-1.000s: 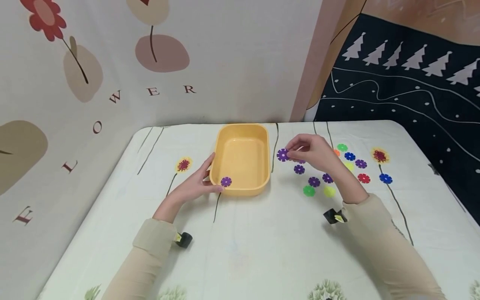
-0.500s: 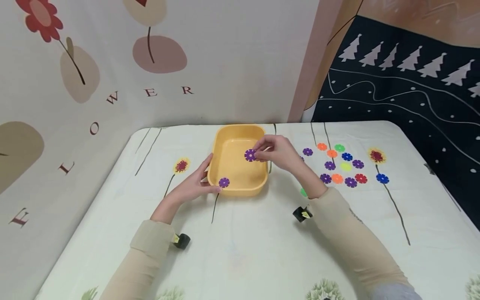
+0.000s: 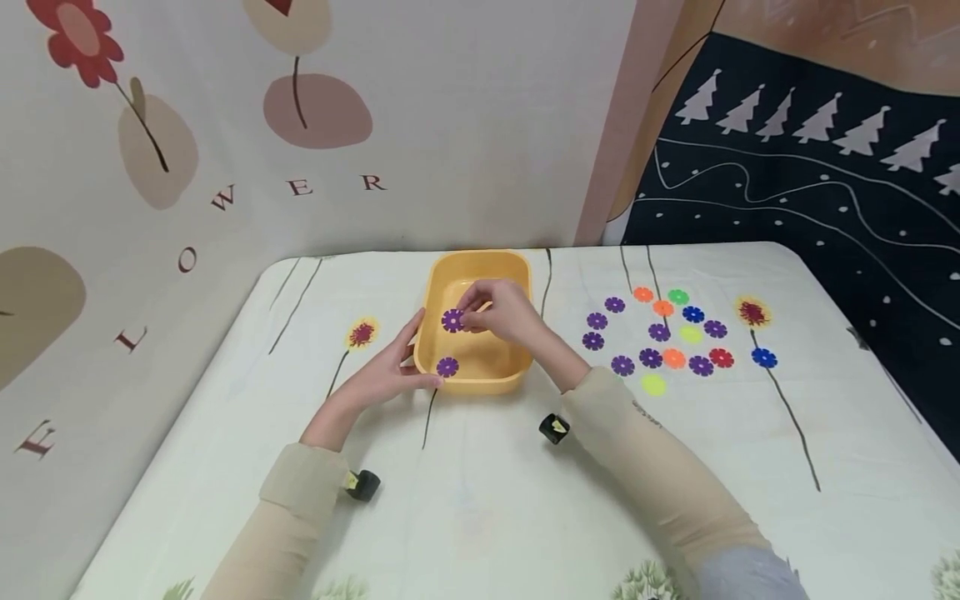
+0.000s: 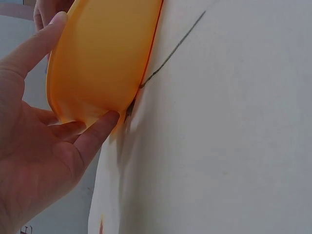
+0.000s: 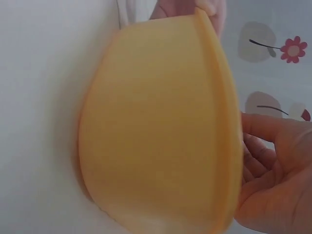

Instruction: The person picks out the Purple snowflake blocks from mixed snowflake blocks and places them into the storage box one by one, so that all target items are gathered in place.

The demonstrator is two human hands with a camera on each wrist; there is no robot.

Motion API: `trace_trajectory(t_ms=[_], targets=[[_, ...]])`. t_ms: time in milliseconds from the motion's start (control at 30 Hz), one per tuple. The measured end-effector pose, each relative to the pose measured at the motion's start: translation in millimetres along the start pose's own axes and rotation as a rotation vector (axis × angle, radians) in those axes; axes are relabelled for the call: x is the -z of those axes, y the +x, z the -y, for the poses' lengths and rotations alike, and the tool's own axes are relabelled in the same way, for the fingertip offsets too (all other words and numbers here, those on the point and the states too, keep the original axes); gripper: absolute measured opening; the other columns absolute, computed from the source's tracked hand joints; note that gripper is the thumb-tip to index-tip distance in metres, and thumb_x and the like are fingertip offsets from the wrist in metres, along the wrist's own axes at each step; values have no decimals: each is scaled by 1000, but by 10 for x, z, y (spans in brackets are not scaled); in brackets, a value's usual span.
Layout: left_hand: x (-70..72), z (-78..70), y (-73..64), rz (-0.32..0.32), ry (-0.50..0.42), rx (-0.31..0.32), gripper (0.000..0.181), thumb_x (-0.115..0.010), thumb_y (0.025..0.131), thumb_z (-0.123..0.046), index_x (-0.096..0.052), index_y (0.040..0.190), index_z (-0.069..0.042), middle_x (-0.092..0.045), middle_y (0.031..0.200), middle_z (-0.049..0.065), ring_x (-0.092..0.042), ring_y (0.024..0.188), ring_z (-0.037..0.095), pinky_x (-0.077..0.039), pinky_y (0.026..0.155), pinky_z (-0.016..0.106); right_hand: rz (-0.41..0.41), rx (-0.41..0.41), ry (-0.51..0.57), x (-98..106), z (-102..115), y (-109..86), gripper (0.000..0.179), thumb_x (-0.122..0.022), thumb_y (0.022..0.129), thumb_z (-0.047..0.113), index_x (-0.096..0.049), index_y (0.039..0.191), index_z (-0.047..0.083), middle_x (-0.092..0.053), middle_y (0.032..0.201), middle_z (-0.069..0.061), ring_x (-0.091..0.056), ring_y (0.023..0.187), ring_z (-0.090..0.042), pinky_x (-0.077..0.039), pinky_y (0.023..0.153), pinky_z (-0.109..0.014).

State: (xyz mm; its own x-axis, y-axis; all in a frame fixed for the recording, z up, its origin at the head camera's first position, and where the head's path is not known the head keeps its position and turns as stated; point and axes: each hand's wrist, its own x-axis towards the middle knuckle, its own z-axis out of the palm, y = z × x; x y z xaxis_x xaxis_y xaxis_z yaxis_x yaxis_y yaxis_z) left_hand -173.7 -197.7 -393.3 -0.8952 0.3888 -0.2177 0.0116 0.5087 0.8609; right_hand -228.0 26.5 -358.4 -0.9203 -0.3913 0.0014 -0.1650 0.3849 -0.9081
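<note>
A yellow plastic tray (image 3: pixel 517 371) stands at the back middle of the table. My left hand (image 3: pixel 386 371) holds its near left corner, thumb at the front rim and fingers along the left side; in the left wrist view the fingertips touch its wall (image 4: pixel 97 68). Over the tray's inside, my right hand (image 3: pixel 498 310) pinches a purple flower-shaped disc (image 3: pixel 453 320) between thumb and fingers. Another purple disc (image 3: pixel 447 367) lies in the tray near the left thumb. From the right wrist, the tray wall (image 5: pixel 156 122) hides the disc, with the right hand (image 5: pixel 280 168) beyond its rim.
Right of the tray, several flower discs are spread on the table, among them a purple disc (image 3: pixel 622 366), an orange disc (image 3: pixel 674 358), a red disc (image 3: pixel 722 357), a blue disc (image 3: pixel 764 357) and a yellow disc (image 3: pixel 654 384). A printed cloth (image 3: pixel 480 500) covers the table.
My right hand has carried the pinched purple disc leftward from above the spread discs to over the tray. The left hand stays at the tray's corner.
</note>
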Motion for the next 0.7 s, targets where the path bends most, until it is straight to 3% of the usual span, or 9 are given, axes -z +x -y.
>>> trace_trajectory(t_ms=[167, 433, 700], targets=[[3, 7, -5, 1, -5, -8, 107, -74, 91, -21, 6, 161, -23, -6, 170, 8, -29, 150, 39, -37, 117, 55, 20, -10, -78, -118, -35, 76, 7, -72, 89, 4, -70, 96, 2, -71, 91, -12, -70, 76, -18, -64, 73, -30], [9, 47, -13, 16, -26, -48, 110, -77, 89, -23, 7, 161, -25, -4, 170, 8, -34, 148, 39, -39, 116, 53, 54, -110, -227, -221, -106, 137, 8, -75, 85, 1, -73, 91, 5, -70, 86, -7, -63, 71, -13, -52, 59, -15], [7, 29, -13, 11, -22, -47, 111, -77, 88, -25, 6, 161, -25, -1, 170, 5, -32, 148, 38, -38, 116, 53, 75, -221, -194, -311, -190, 169, 7, -72, 86, -2, -72, 90, 3, -70, 85, -8, -66, 68, -14, -56, 58, -18]])
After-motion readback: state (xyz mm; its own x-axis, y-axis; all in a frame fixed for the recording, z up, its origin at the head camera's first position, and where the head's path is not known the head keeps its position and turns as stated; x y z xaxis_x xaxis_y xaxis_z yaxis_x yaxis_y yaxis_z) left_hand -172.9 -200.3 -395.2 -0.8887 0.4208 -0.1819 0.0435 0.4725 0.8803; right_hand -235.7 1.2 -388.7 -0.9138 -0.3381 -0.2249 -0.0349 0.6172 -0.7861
